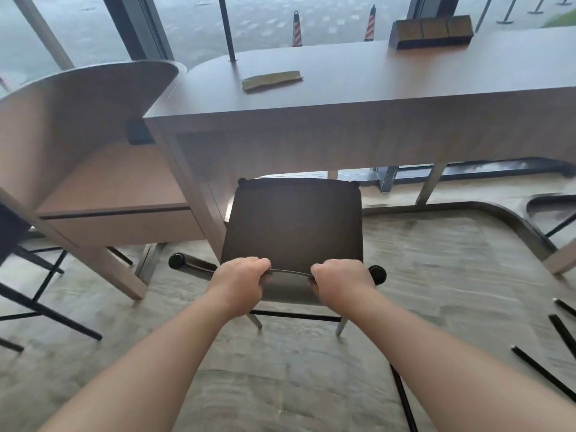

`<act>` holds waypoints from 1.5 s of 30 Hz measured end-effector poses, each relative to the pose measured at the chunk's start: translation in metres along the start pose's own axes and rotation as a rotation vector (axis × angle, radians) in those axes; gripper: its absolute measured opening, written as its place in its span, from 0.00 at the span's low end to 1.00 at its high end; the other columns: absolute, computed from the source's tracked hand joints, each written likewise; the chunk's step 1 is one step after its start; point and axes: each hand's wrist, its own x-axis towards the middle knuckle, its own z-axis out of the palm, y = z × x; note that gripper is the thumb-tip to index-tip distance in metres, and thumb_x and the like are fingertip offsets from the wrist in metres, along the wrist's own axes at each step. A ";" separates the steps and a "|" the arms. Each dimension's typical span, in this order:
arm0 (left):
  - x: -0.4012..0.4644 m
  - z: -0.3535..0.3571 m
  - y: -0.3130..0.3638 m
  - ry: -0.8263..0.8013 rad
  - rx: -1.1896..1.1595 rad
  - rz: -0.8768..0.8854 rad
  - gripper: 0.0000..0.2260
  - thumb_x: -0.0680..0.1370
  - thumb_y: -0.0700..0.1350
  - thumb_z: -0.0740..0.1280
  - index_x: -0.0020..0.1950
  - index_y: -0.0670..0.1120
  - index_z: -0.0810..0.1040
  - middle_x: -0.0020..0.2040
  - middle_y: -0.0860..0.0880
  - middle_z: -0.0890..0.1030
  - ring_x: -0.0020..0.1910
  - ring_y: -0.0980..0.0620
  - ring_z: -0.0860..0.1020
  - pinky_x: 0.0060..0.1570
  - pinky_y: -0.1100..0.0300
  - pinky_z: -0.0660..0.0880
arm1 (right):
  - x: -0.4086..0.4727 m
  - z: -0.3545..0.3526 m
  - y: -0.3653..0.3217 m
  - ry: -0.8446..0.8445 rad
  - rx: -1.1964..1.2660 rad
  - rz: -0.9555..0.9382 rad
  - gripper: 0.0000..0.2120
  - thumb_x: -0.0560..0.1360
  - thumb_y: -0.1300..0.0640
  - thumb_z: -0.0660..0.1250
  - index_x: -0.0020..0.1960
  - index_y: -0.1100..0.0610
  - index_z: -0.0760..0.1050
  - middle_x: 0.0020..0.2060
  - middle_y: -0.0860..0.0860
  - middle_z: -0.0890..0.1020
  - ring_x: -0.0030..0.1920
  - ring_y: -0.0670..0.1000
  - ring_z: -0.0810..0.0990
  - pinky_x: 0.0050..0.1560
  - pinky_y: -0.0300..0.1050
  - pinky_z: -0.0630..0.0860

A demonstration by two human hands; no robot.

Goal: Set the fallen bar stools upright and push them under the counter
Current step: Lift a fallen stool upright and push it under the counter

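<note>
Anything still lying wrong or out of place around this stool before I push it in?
Yes. At the right edge, thin black legs slant across the floor, apparently from another stool lying on its side. The stool gripped by your left hand and right hand stands upright but not yet under the counter.

Single head-worn wide-angle view, looking forward and steeply down from standing height, close over both forearms; facing the counter (358, 88) and the windows (265, 23) behind it, with floor (436, 275) filling the lower frame
</note>
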 end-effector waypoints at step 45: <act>0.147 -0.023 -0.065 -0.124 0.200 0.321 0.05 0.78 0.44 0.59 0.52 0.49 0.64 0.43 0.50 0.77 0.41 0.43 0.78 0.31 0.55 0.65 | 0.118 -0.037 0.065 0.008 -0.117 0.051 0.11 0.80 0.45 0.57 0.46 0.52 0.64 0.41 0.49 0.77 0.43 0.56 0.80 0.30 0.43 0.64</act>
